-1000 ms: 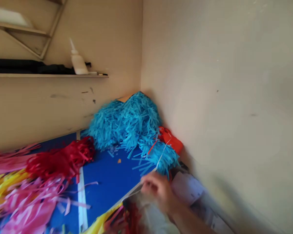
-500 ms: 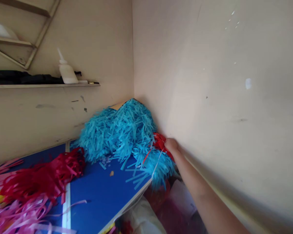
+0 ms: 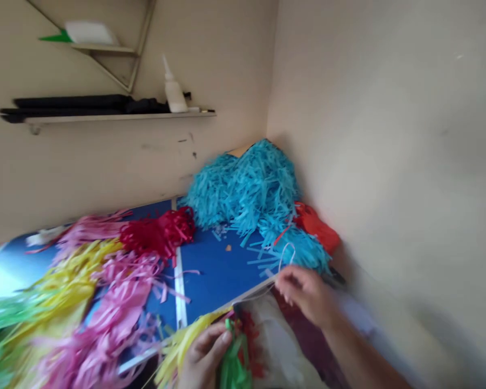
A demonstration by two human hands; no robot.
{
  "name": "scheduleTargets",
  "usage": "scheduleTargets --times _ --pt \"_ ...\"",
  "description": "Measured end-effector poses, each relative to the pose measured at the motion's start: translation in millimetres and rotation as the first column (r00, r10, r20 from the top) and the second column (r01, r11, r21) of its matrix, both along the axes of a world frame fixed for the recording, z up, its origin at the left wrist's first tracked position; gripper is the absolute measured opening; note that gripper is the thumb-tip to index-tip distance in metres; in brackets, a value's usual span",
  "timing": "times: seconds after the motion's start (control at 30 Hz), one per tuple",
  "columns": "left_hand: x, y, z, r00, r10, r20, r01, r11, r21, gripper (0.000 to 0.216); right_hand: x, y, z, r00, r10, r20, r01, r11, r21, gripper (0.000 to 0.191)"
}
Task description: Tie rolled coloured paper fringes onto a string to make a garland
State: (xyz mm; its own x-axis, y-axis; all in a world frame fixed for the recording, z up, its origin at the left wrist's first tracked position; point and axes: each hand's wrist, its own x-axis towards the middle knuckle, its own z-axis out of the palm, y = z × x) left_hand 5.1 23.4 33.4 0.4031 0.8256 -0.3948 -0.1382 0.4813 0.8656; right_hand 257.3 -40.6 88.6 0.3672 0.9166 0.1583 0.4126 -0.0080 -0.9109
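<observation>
1. The left hand point(image 3: 202, 356) has its fingers point(image 3: 211, 336) nearly closed, thumb against forefinger, pinching the top of a green streamer tassel point(image 3: 234, 364); the strips hang down just right of these fingers.
2. The right hand point(image 3: 310, 297), up and to the right of the left one, has its fingers point(image 3: 284, 282) curled in, tips drawn together on a thin white string point(image 3: 282, 259). A loop of it stands up above the fingertips, and a length runs off leftward along the edge of the blue desk point(image 3: 210, 278).
3. Just left of the left fingers, yellow strips point(image 3: 186, 337) hang over the desk edge; right of the green tassel and below the right fingers are red strips point(image 3: 257, 343), somewhat blurred.
4. Farther left of the left fingers lie pink streamers point(image 3: 123, 308), then a yellow bundle point(image 3: 75, 294) and green streamers point(image 3: 14, 313) at the far side.
5. Beyond the left fingers, toward the wall, rests a crimson tassel point(image 3: 157, 235).
6. Beyond the right fingers, a heap of blue fringe point(image 3: 263, 186) fills the corner, with an orange-red bundle point(image 3: 319, 229) touching its right side.
7. High above both hands' fingers, a wall shelf point(image 3: 117, 117) carries a white squeeze bottle point(image 3: 175, 97).
</observation>
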Motion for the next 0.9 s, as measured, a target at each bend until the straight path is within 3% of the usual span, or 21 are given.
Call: scheduleTargets --times 0.1,0.2,0.37,0.63,0.9 --pt "1 -3 2.6 0.988 0.082 0.13 -0.061 0.986 -0.156 0.035 -67 -14 -9.4 0.991 0.11 -0.07 -0.105 0.992 0.072 0.014" --pt "0 -8 6.6 0.978 0.13 0.162 -0.102 0.98 -0.173 0.035 -93 -12 -12.1 0.987 0.148 -0.065 -0.144 0.987 0.067 0.013" --pt "1 -17 12.4 0.963 0.215 0.164 -0.204 0.975 -0.082 0.035 -94 -6 -13.0 0.984 0.179 -0.024 -0.179 0.984 0.008 0.013" --pt "-10 -10 1.7 0.998 0.054 0.025 -0.058 0.986 0.154 0.029 -99 -7 -14.7 0.972 0.235 -0.018 -0.235 0.972 -0.006 0.012" --pt "-12 -11 3.2 1.0 0.022 -0.001 -0.021 0.979 0.2 0.03 -99 -10 -8.4 0.968 0.249 -0.014 -0.249 0.968 -0.004 0.015"
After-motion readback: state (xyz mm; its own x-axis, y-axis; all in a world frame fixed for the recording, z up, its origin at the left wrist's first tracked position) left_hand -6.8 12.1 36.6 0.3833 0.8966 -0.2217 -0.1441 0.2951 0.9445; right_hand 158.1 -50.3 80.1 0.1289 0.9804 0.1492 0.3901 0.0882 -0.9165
